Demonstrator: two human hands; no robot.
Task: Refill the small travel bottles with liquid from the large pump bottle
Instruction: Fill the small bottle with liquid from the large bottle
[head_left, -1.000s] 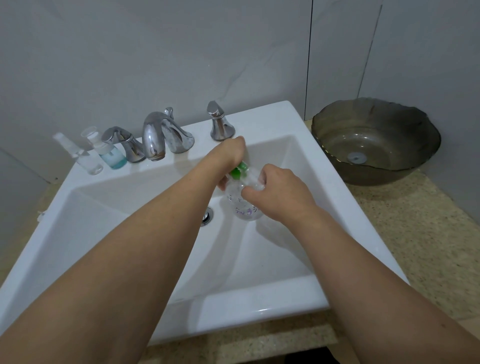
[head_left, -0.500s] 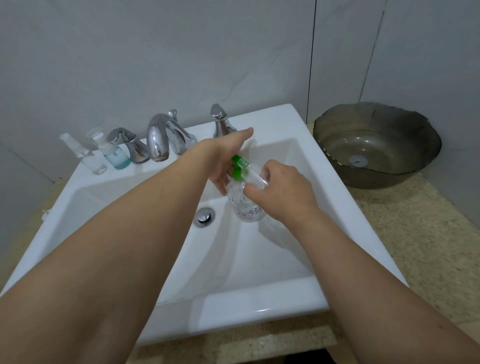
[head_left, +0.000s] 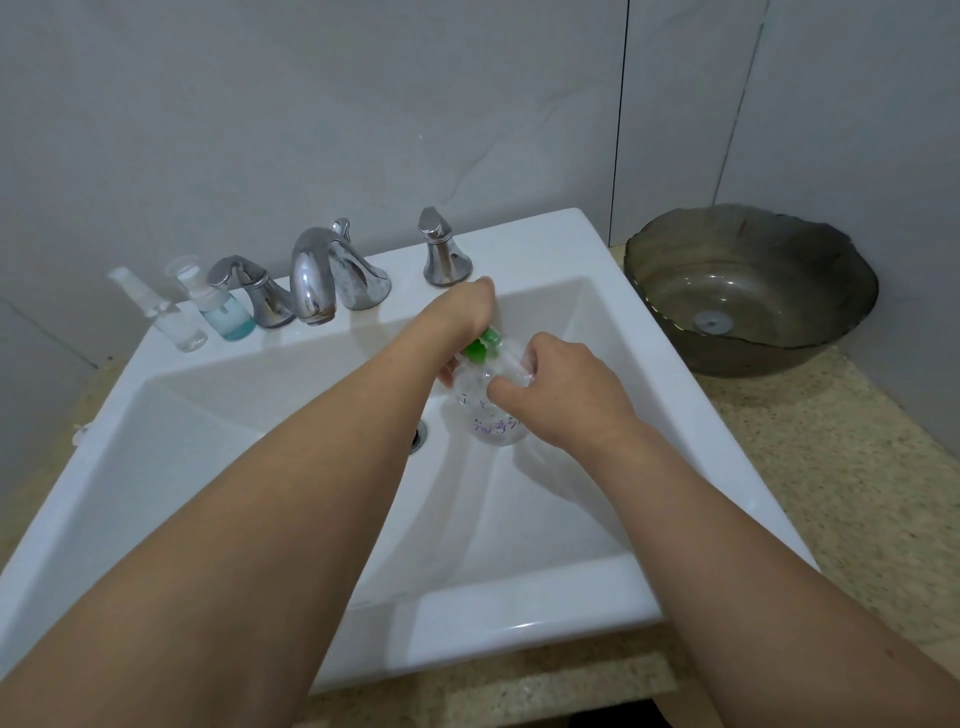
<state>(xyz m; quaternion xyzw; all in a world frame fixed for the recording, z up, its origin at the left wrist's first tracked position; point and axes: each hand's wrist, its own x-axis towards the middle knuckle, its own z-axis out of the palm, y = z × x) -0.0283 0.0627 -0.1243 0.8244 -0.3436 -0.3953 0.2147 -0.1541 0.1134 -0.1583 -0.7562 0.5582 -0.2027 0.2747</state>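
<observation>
A clear pump bottle (head_left: 491, 423) with purple writing and a green pump head (head_left: 484, 345) is held tilted over the white sink (head_left: 519, 592). My right hand (head_left: 558, 392) grips its upper body. My left hand (head_left: 460, 317) is at the green pump head, its fingers mostly hidden behind the wrist. Two small travel bottles stand on the sink's back left ledge: a clear spray bottle (head_left: 174, 322) and a pump bottle with blue liquid (head_left: 221, 306).
A chrome faucet (head_left: 317, 275) with two handles (head_left: 441, 249) stands along the back ledge. The drain (head_left: 418, 436) lies under my left forearm. A dark glass bowl (head_left: 748, 291) sits on the speckled counter (head_left: 857, 467) to the right. Grey tiled wall behind.
My left hand has shifted on the green pump head, from fingers stretched out half a second ago to closer over it. The bottle stays in my right hand, at about the same spot.
</observation>
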